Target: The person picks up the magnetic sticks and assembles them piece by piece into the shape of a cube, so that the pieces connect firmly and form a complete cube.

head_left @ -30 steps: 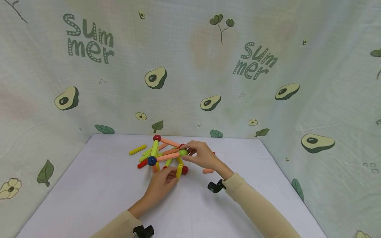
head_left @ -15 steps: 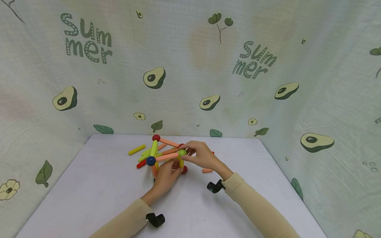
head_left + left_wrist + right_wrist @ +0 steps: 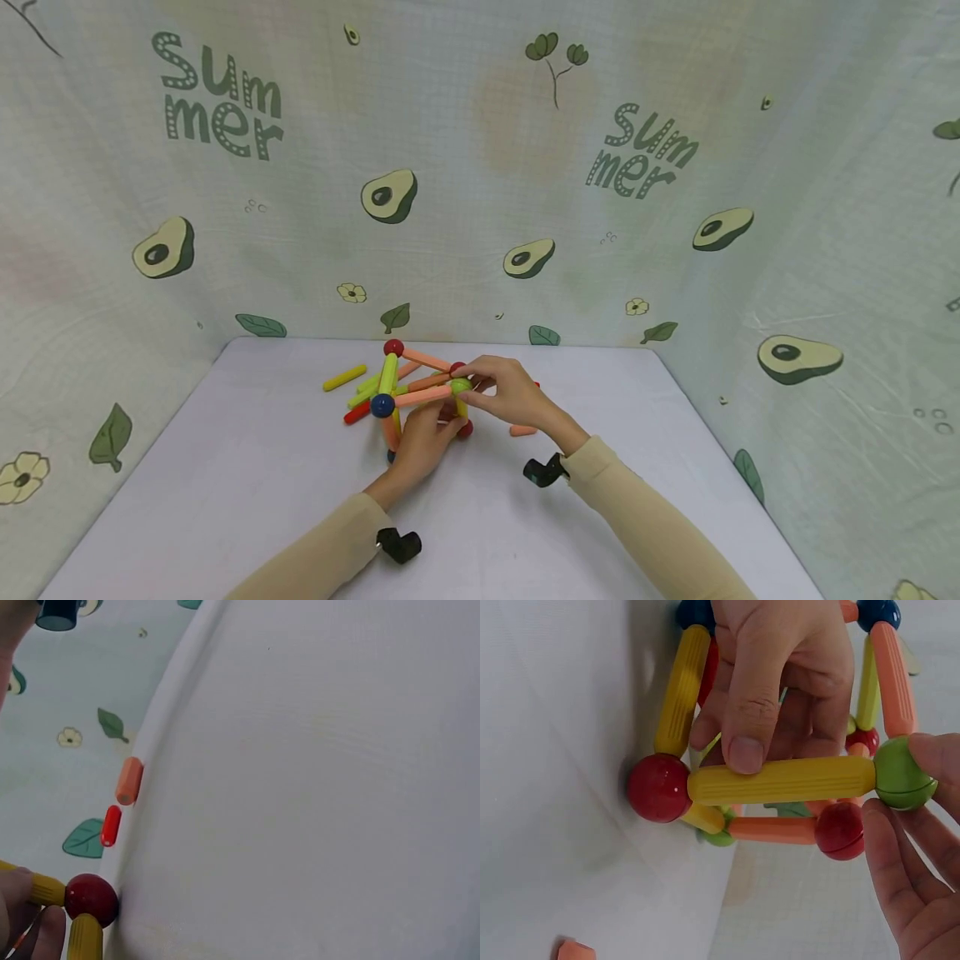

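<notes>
At the near right of the frame (image 3: 422, 396), my left hand (image 3: 424, 435) pinches a yellow rod (image 3: 787, 780), my right hand (image 3: 512, 390) the green ball (image 3: 901, 776).

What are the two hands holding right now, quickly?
Left hand: closed, pinching the yellow rod below the green ball.
Right hand: closed, pinching that green ball between thumb and fingers.

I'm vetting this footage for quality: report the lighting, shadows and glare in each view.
Head view: soft, fairly even light, only faint shadows on the tabletop; left wrist view: dimmer, the tabletop greyish; right wrist view: small highlights on the nearest red ball and the green ball, soft shadow beside that red ball.
</notes>
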Action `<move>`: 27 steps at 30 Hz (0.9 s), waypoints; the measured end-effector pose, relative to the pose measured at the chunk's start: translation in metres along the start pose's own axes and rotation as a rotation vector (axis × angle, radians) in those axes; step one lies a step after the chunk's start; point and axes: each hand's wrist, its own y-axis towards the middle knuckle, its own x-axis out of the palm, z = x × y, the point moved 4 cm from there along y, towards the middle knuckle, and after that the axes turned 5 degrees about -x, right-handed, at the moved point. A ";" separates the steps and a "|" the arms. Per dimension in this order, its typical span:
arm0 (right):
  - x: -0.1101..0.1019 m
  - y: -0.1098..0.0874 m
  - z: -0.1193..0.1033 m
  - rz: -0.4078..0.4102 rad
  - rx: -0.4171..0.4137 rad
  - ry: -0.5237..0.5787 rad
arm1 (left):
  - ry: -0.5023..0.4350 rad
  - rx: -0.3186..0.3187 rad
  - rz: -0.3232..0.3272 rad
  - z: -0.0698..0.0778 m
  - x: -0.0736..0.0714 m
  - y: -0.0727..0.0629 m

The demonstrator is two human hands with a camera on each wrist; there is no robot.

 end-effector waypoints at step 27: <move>0.000 -0.004 0.004 0.000 0.036 0.002 | 0.229 0.442 0.254 0.046 -0.104 -0.047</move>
